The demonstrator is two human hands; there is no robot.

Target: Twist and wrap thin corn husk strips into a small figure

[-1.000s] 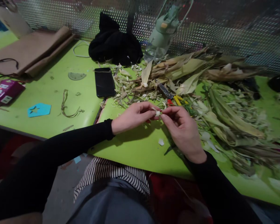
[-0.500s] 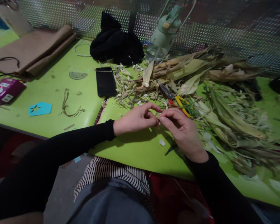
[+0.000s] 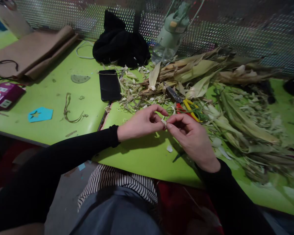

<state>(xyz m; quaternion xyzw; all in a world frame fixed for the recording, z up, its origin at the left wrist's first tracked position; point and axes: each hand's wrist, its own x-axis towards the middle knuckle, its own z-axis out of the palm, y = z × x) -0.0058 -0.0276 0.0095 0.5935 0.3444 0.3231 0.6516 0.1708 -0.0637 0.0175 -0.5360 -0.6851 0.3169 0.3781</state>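
Between the fingertips of both hands is a small pale piece (image 3: 164, 122), which looks like a scrap of corn husk; its full shape is hidden by the fingers. My left hand (image 3: 144, 122) pinches it from the left with thumb and forefinger. My right hand (image 3: 192, 137) meets it from the other side, thumb and forefinger pressed together at its edge. Just beyond the right hand lie pliers (image 3: 187, 106) with red and yellow handles, among husk scraps. A white flake (image 3: 169, 148) rests on the green table (image 3: 142, 156) below the hands.
Dried corn husks (image 3: 193, 70) are heaped at the back right, with more husks (image 3: 245, 127) at the right. A phone (image 3: 109, 85), a black cloth (image 3: 122, 45) and a water bottle (image 3: 170, 36) stand or lie behind. Leftward are twisted cord (image 3: 68, 109) and a blue tag (image 3: 40, 115).
The pale piece shows more plainly between the fingertips, and the hands have shifted very slightly. The whole view has drifted a little; the things on the table lie as before.
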